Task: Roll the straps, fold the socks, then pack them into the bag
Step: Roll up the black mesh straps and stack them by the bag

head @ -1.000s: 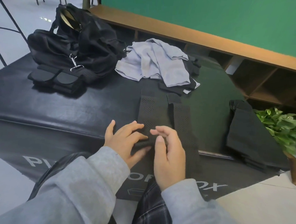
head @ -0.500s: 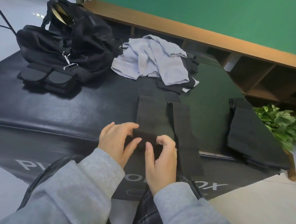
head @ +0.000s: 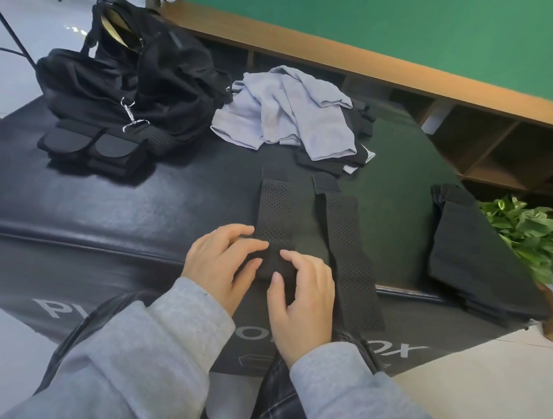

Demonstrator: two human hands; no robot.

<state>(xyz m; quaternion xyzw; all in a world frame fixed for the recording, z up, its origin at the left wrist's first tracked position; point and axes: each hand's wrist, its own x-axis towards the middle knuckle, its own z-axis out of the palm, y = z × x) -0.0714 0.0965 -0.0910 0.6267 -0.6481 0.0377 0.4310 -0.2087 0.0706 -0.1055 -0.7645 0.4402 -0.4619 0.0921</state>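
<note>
Black padded leatherette platform (head: 139, 214), white lettering on its near face. On it: crumpled black fabric bag (head: 131, 80) far left; pale grey socks (head: 290, 113) piled mid-rear; two perforated black straps (head: 347, 246) side by side; folded black cloth stack (head: 479, 254) at right edge.

One head-worn camera looks forward and down, close over the hands, toward the green wall (head: 409, 33).

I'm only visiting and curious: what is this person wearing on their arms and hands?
Both arms are in loose, light grey sweatshirt sleeves with ribbed cuffs at the wrists. The left hand and right hand are bare: no gloves, rings, watch or markings show.
</note>
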